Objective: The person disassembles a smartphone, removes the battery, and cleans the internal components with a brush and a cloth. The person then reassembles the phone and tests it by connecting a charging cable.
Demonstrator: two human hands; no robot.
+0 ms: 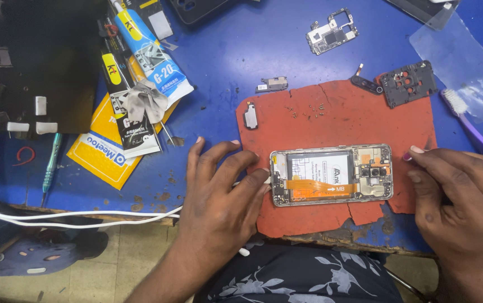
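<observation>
An opened phone (331, 175) lies back-up on a torn red mat (337, 120), with its battery, an orange flex cable and the camera module exposed. My left hand (222, 193) rests at the phone's left end, its fingers pinching a thin white tool against the frame. My right hand (466, 196) rests flat at the mat's right edge, fingertips close to the phone's right end, holding nothing. Several tiny screws (308, 110) lie loose on the mat above the phone.
A circuit board (331, 35), a black camera cover plate (409, 83), small metal brackets (272, 84), glue tubes (149, 53), a yellow packet (104, 154), a purple toothbrush (466, 120), a screwdriver (51, 160) and a white cable (73, 216) lie on the blue table (224, 50). A black tray (33, 62) sits far left.
</observation>
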